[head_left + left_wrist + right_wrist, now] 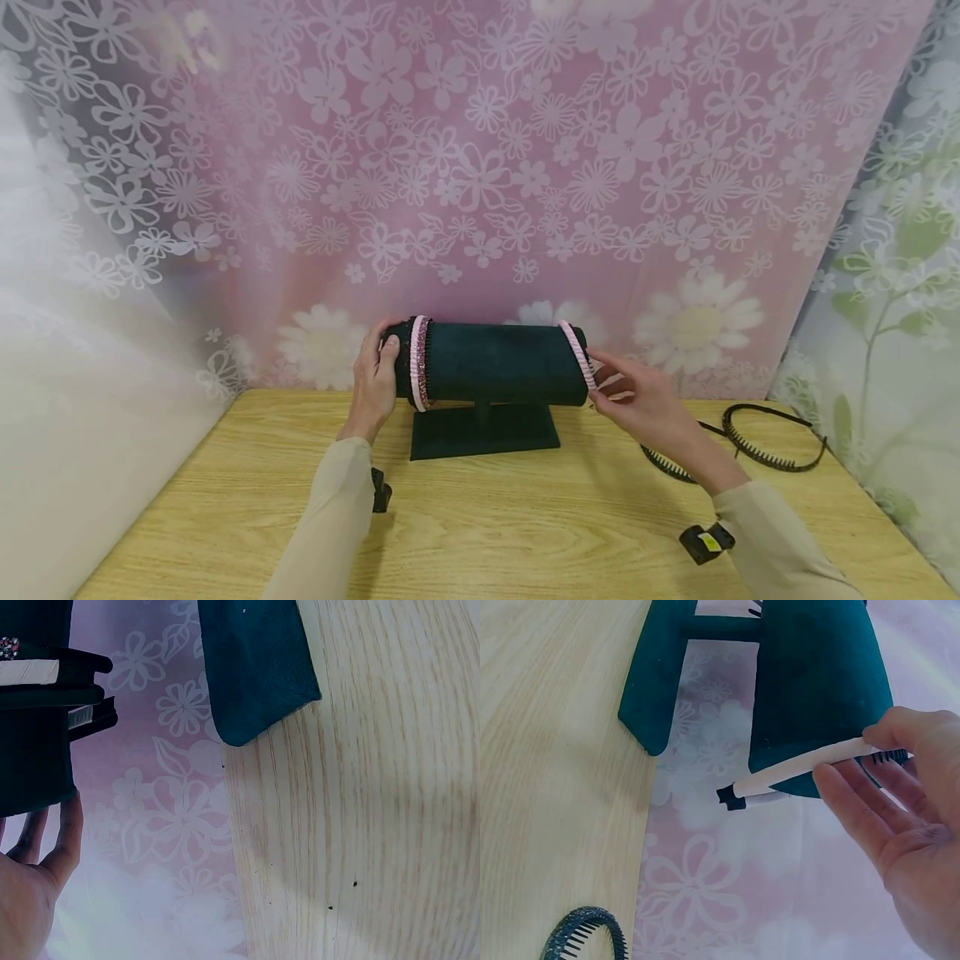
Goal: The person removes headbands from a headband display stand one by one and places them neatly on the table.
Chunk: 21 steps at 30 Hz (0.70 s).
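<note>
A dark green velvet headband stand point(495, 362), a horizontal roll on a flat base, stands on the table. My left hand point(375, 375) grips the roll's left end, thumb in front; in the left wrist view its fingers point(69, 832) reach the roll's edge. Beside that hand, a pale pink headband point(416, 364) and a glittery pink one point(425, 358) sit around the roll. At the right end, my right hand point(648, 404) pinches another pale pink headband point(579, 357), slanted over the roll's edge. Its dark tips point(731, 799) hang below the roll in the right wrist view.
Two dark toothed headbands, the farther one point(772, 458) in fuller view, lie on the wooden table point(487, 533) at the right, partly behind my right forearm. A pink floral curtain point(480, 183) hangs behind the table, with pale sheets at both sides.
</note>
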{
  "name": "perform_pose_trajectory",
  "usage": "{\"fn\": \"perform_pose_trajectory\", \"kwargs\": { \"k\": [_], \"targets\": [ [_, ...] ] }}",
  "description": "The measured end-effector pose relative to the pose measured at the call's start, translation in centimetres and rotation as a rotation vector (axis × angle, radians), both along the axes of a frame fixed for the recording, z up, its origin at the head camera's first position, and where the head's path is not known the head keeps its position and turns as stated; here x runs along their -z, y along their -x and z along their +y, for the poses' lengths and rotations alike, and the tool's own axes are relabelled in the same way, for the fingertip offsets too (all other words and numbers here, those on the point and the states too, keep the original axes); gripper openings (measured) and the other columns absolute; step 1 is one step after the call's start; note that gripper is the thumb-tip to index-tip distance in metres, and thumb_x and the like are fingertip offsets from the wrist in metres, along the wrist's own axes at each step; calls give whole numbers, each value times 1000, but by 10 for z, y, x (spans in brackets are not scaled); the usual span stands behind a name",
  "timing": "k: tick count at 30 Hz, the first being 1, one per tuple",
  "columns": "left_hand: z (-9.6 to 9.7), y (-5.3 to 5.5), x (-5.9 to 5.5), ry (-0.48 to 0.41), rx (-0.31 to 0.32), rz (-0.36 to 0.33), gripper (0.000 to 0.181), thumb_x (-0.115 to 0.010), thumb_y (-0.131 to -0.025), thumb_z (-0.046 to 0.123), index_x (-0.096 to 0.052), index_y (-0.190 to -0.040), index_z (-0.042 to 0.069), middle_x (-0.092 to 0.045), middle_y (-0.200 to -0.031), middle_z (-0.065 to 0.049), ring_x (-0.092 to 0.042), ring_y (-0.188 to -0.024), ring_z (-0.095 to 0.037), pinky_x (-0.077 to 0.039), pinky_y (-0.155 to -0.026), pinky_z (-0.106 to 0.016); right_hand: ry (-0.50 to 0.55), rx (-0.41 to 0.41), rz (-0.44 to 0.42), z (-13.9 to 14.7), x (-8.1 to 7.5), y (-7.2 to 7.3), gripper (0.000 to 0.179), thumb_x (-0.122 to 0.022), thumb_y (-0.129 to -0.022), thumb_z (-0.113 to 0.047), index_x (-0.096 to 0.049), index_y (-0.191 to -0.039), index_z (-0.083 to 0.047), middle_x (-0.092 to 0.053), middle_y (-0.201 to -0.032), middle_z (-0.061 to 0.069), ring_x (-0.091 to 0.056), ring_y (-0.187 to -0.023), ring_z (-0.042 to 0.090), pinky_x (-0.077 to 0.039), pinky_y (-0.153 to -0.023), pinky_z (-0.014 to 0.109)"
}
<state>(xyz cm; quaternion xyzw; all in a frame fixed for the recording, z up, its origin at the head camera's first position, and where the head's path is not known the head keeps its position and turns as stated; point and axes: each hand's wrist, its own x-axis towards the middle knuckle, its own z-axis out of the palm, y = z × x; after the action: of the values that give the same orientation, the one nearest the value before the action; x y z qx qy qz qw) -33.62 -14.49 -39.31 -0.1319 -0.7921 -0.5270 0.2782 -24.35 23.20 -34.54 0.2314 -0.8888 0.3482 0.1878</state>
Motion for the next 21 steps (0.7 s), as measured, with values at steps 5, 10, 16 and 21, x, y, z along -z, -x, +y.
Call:
{"fn": "perform_pose_trajectory", "kwargs": {
  "k": [5, 10, 16, 21],
  "targets": [
    [0, -1, 0, 1, 2, -1, 46, -35, -110, 42, -49, -149, 21, -49, -151, -4, -48, -137, -26, -35, -117, -53, 32, -4, 51, 2, 2, -3, 54, -74, -88, 4, -60, -140, -4, -70, -99, 10, -75, -85, 24, -60, -74, 22],
    [0, -1, -1, 8, 2, -3, 46, -35, -110, 43, -48, -149, 22, -50, -150, -3, -48, -137, -25, -36, -117, -54, 55, 10, 83, 7, 4, -9, 53, -75, -89, 3, -61, -139, -4, -70, -99, 10, -75, -85, 21, -59, -73, 18],
    [0, -1, -1, 2, 4, 1, 46, -34, -110, 44, -49, -149, 23, -50, -149, -1, -47, -138, -24, -35, -118, -53, 98, 24, 85, 14, 7, -16, 54, -75, -89, 2, -61, -140, -6, -70, -101, 11, -74, -86, 9, -58, -69, 17],
    [0, -1, 0, -9, 8, 1, 46, -35, -110, 43, -49, -148, 22, -50, -149, -2, -48, -137, -24, -36, -117, -52, 113, 23, 124, 20, 9, -19, 56, -76, -86, 6, -62, -139, -5, -70, -98, 11, -71, -84, 0, -57, -67, 15]
  ]
}}
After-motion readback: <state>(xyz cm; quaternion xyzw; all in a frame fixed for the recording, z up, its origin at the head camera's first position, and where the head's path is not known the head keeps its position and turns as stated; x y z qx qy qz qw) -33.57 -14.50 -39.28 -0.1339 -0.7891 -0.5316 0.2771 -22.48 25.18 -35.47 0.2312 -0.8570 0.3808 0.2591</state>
